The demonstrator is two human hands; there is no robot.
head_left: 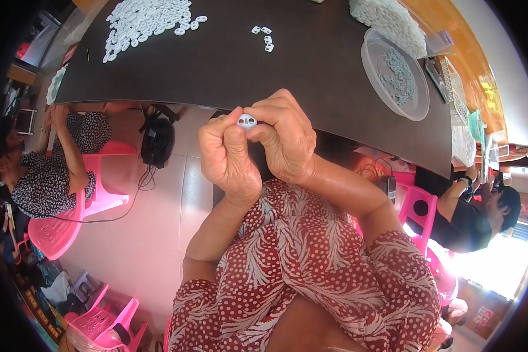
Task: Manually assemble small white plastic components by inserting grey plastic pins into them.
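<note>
My left hand and my right hand are raised together in front of the dark table's near edge. Between their fingertips they pinch one small white plastic piece with two holes. Both hands have their fingers closed on it. On the table beyond lie a few loose white pieces and a large heap of the same white pieces at the far left.
A clear round plastic bowl holding small grey parts sits at the table's right, behind it a pile of white parts. A seated person in a patterned dress is at left on a pink chair; another person sits at right.
</note>
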